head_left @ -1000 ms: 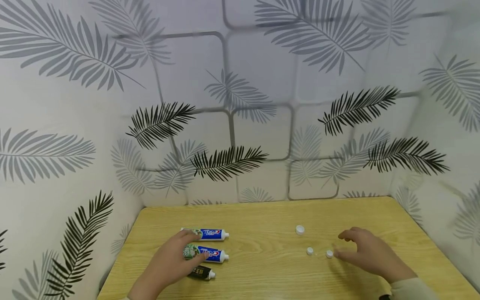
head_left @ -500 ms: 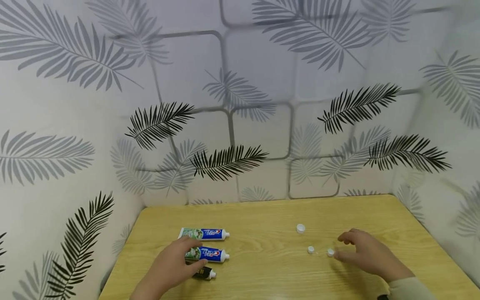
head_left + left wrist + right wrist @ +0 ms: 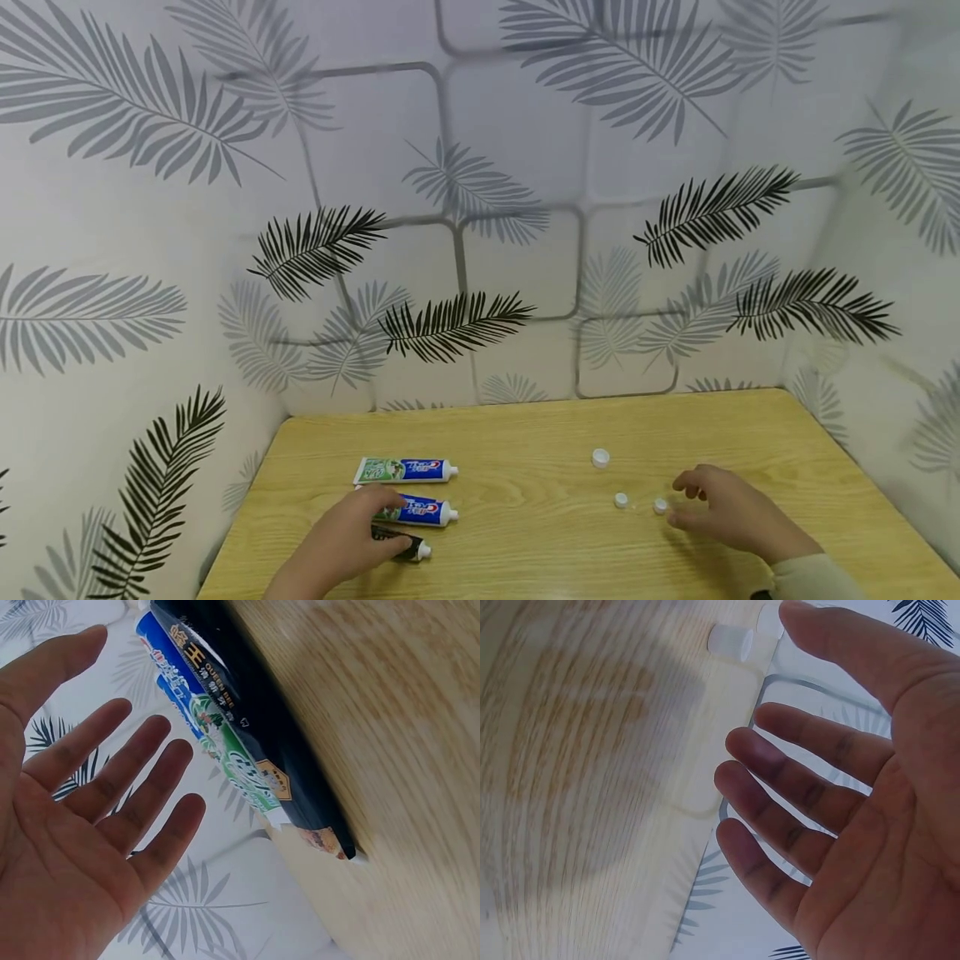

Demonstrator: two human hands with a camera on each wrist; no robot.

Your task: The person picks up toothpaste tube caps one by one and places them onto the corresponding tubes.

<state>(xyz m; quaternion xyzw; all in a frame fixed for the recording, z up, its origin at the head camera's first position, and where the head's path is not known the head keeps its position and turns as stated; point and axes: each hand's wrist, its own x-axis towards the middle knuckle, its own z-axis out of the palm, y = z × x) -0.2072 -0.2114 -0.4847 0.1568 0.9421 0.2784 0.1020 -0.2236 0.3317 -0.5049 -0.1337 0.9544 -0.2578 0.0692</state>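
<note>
My left hand (image 3: 347, 533) hovers over the near end of a row of three toothpaste tubes, overlapping the black tube (image 3: 415, 549) and the middle blue-and-green tube (image 3: 426, 510). The farthest blue-and-green tube (image 3: 403, 471) lies uncovered. All three have bare white nozzles pointing right. In the left wrist view the fingers (image 3: 161, 776) are spread and relaxed beside the black tube, holding nothing. My right hand (image 3: 727, 512) hangs with loosely bent fingers, its thumb close to a small white cap (image 3: 660, 506). The right wrist view shows its palm holding nothing.
Another small white cap (image 3: 621, 500) lies left of the first, and a larger white cap (image 3: 600, 457) sits farther back. The wooden table (image 3: 517, 467) ends at a leaf-patterned wall (image 3: 517, 250) behind and at both sides.
My left hand has drawn back toward the near side, from the farther tubes to over the black one, uncovering the farthest tube. The right hand has barely moved.
</note>
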